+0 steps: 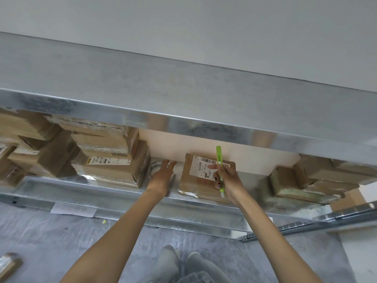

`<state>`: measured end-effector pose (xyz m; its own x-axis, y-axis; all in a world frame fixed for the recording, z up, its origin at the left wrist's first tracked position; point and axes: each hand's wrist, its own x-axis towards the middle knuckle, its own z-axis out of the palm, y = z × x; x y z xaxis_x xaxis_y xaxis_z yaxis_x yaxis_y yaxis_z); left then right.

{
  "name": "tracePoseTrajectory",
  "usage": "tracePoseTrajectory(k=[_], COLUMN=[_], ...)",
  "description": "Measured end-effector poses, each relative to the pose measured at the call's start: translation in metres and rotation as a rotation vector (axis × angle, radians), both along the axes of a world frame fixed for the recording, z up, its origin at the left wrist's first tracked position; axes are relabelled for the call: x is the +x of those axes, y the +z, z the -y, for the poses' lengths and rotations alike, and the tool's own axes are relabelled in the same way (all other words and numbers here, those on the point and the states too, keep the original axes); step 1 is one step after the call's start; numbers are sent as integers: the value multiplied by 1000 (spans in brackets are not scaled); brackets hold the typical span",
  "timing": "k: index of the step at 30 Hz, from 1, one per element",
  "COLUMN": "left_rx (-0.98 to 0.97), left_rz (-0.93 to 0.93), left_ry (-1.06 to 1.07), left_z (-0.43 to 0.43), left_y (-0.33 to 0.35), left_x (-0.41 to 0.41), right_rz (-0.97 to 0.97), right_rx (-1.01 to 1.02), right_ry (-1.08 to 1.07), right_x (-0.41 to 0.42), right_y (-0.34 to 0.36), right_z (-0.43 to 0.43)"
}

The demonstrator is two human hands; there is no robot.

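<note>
A small cardboard parcel (204, 180) with a white shipping label stands alone on the lower metal shelf (85, 190). My right hand (228, 178) is in front of its right side and grips a bright green utility knife (219, 164), whose body points up across the label. My left hand (163, 174) reaches into the gap to the left of the parcel with fingers straight and holds nothing. Just beyond its fingertips lies a roll of clear tape (155, 168).
Stacks of taped cardboard boxes (110, 158) fill the shelf on the left, and more boxes (312, 182) sit on the right. The upper metal shelf (183, 94) overhangs above. A paper sheet (73, 209) hangs off the shelf's front rail. A box (8, 264) lies on the grey floor.
</note>
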<state>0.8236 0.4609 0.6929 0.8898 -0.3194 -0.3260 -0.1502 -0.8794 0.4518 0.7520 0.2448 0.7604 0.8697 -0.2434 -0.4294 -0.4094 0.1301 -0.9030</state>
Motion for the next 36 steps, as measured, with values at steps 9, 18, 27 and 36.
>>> tracePoseTrajectory(k=[9,18,27,36], left_rx=[-33,-472,-405,-367], left_rz=[167,-130,-107,-70], left_ry=[41,80,135,188], left_z=[7,56,63,68], left_y=[13,44,42,38], left_x=[7,-1,-5,-7], right_rz=[-55,-35,-313,-247], right_rx=[-249,-648,-1025,-877], right_ry=[-89,-312,93,72], right_x=[-4,-6,-22,-17], right_y=[8,-16,-73,-79], right_z=[6,50,79,78])
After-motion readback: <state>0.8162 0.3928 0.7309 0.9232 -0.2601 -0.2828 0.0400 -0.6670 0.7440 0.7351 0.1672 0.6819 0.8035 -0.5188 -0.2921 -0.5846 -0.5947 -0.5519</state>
